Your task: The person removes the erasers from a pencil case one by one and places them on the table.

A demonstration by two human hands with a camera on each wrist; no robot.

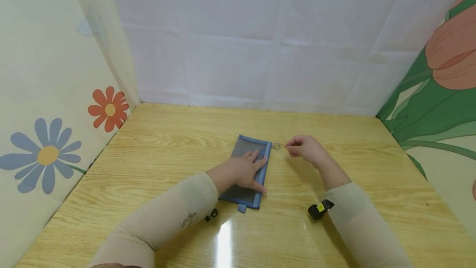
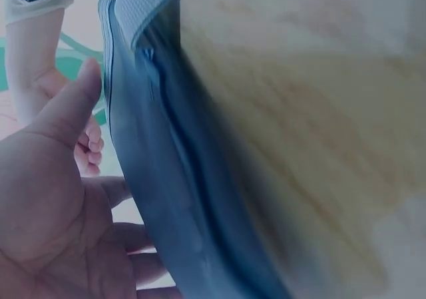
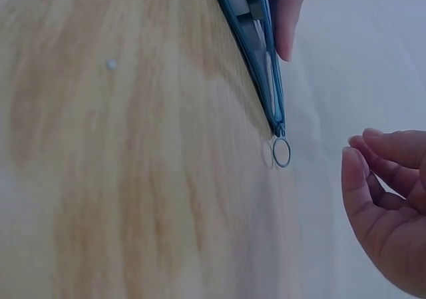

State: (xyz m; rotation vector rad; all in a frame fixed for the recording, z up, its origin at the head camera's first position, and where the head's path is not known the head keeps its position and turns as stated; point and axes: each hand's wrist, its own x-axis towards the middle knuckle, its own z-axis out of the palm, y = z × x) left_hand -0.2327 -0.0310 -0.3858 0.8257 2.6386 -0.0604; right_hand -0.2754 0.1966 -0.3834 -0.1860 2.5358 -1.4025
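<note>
A flat zippered mesh pouch (image 1: 241,146) with blue edging lies on the table. My left hand (image 1: 247,171) rests on it, fingers spread and thumb over the zipper edge (image 1: 262,177). In the right wrist view the pouch's mouth (image 3: 256,32) gapes, showing a grey and whitish inside. A metal ring (image 3: 275,151) hangs from the zipper's far end. Just to the right of that ring, my right hand (image 1: 304,149) hovers with thumb and fingers loosely bent towards each other, nothing between them. A short blue fabric tab (image 1: 242,208) sticks out at the pouch's near end.
The wood-grain table (image 1: 167,168) runs back to a white cloth wall (image 1: 230,69). Flower-patterned panels (image 1: 22,94) stand at the left and right sides. Black wrist cameras (image 1: 317,211) are strapped to both forearms.
</note>
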